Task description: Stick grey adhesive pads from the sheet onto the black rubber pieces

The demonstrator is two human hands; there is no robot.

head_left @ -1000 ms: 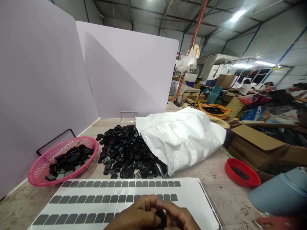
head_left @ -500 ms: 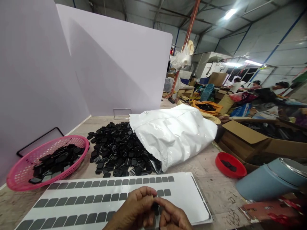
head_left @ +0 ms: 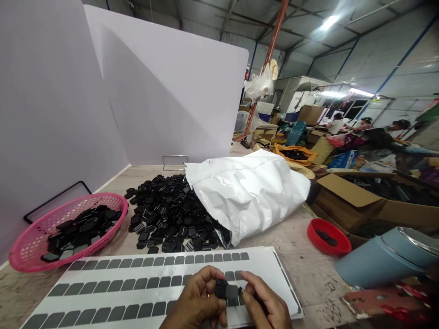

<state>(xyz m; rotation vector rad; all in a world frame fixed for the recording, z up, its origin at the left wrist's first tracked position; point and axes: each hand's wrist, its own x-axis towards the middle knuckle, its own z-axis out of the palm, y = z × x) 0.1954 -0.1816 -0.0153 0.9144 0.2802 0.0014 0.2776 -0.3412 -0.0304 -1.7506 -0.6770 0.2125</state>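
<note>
L hand (head_left: 195,304) pinches black part (head_left: 221,289); R hand (head_left: 265,304) grips grey sticker (head_left: 233,292). Risk: sticker lands crooked if fingers slip.

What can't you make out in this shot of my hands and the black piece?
Head view only:
- left hand and right hand: cut off by the bottom edge.
- black piece: part hidden by fingertips.
- white bag: contents hidden by plastic.
- red dish: contents too small.

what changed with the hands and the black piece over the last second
The left hand and right hand have drawn slightly apart; the small black part, earlier buried between the fingers, now shows with a grey sticker beside it. Sticker sheet, pink basket and white bag lie as before.
</note>
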